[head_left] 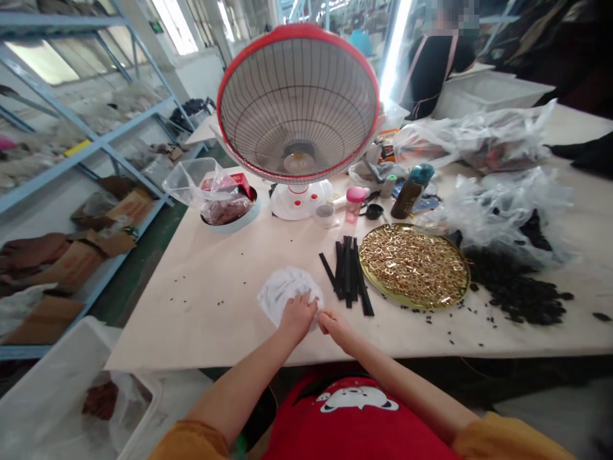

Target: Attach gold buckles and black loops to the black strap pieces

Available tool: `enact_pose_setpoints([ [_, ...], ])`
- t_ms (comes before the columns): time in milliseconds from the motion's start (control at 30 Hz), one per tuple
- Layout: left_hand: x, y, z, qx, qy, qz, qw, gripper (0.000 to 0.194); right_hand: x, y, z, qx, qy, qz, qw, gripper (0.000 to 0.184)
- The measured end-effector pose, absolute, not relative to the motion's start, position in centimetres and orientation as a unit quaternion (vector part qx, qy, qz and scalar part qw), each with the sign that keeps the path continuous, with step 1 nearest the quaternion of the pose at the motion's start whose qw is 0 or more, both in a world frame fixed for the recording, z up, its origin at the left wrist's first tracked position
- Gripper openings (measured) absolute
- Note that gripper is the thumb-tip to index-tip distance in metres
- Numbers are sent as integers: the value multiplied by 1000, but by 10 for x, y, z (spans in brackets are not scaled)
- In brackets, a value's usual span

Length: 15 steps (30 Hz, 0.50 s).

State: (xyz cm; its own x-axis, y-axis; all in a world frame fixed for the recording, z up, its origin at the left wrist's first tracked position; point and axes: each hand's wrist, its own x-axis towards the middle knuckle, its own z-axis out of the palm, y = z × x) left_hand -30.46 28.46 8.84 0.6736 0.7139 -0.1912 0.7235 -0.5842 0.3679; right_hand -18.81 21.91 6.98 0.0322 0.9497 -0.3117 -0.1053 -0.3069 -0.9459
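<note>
Hands close together, curled over crinkled, whitish, roundish sheet beside flat black strips; grip unclear.

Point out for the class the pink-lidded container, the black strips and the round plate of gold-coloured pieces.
Pink-lidded container (355, 194): head view, on its lid.
Black strips (347, 271): head view, middle of one strip.
Round plate (382, 291): head view, lower-left rim.

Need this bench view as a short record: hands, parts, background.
left_hand: left hand resting on white bundle
right_hand: right hand at bundle's right edge; exact grip unclear
beside_bundle: black strips, loosely grouped
right_side: round tray of gold-coloured pieces; loose black pieces beyond it
behind_bundle: red-rimmed heater or fan, upright
</note>
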Motion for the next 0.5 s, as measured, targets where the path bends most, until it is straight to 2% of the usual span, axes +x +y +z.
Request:
enact_pose_setpoints([
  [133,-302,297,92,908,384,-50,161,37,-187,224,66,-543,-386,589,457,21],
  [300,-316,303,120,920,350,-64,163,44,-180,220,84,-490,-429,618,440,26],
  [367,-324,299,136,908,342,-31,239,45,-178,213,94,-476,-444,627,429,27],
  [500,-336,290,152,759,404,88,502,34,-172,199,105,-485,-467,626,394,29],
])
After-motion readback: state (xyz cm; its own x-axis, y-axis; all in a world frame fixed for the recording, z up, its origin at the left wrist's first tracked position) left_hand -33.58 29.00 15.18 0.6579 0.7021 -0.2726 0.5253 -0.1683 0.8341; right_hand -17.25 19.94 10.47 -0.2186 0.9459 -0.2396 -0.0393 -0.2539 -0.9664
